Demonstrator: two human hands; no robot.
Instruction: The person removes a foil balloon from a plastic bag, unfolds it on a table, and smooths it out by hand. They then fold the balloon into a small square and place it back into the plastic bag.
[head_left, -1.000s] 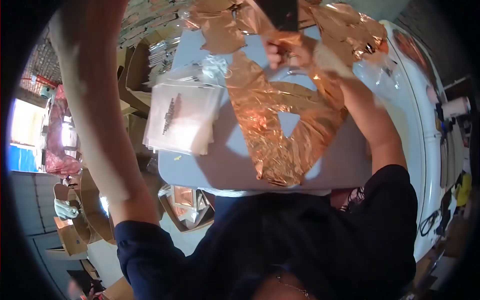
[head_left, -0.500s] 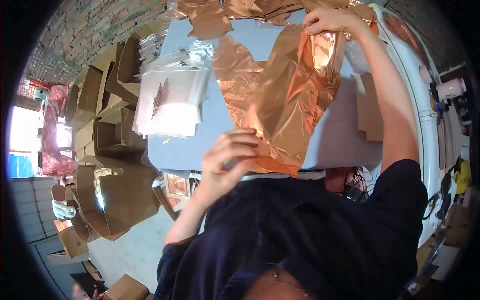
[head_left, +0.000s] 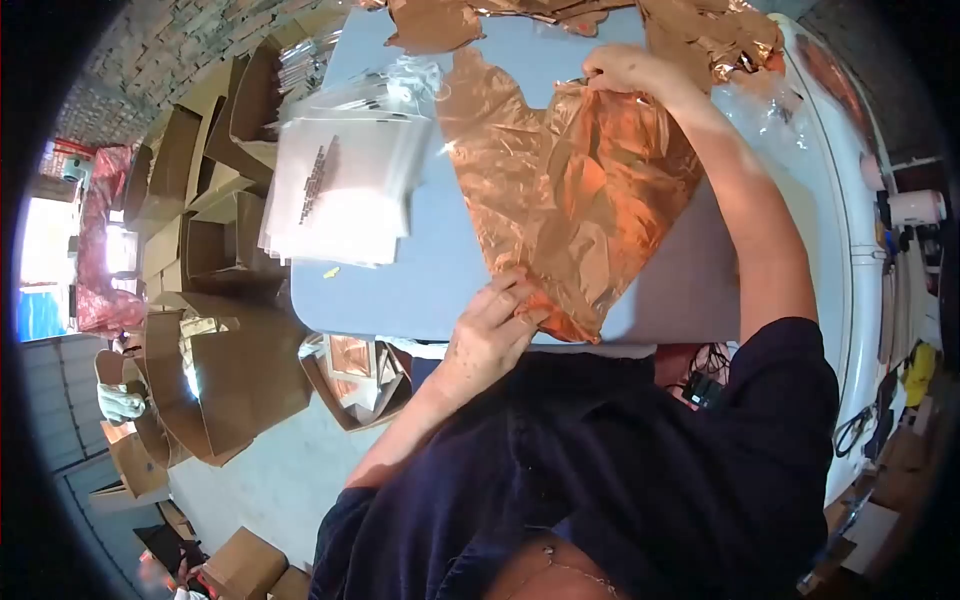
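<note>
A flat, creased, copper-coloured foil balloon [head_left: 560, 190], heart-shaped, lies on the blue-grey table [head_left: 400, 305] in front of me, its point towards my body. My left hand [head_left: 490, 325] pinches its lower left edge near the point, thumb and fingers closed on the foil. At the top of its right lobe my right hand [head_left: 630, 70] grips the edge with curled fingers. To the left lies a stack of clear printed plastic bags [head_left: 345, 190].
More copper foil pieces [head_left: 700, 35] lie along the table's far side, by crumpled clear plastic [head_left: 770, 110]. Open cardboard boxes [head_left: 250, 370] crowd the left. A white, rounded-edged object [head_left: 840, 230] borders the right. Below the table's left edge sits an open box [head_left: 355, 385].
My left hand has moved right and closed on the foil's lower edge. My right hand has come slightly closer and left, and the balloon lies flatter and more spread.
</note>
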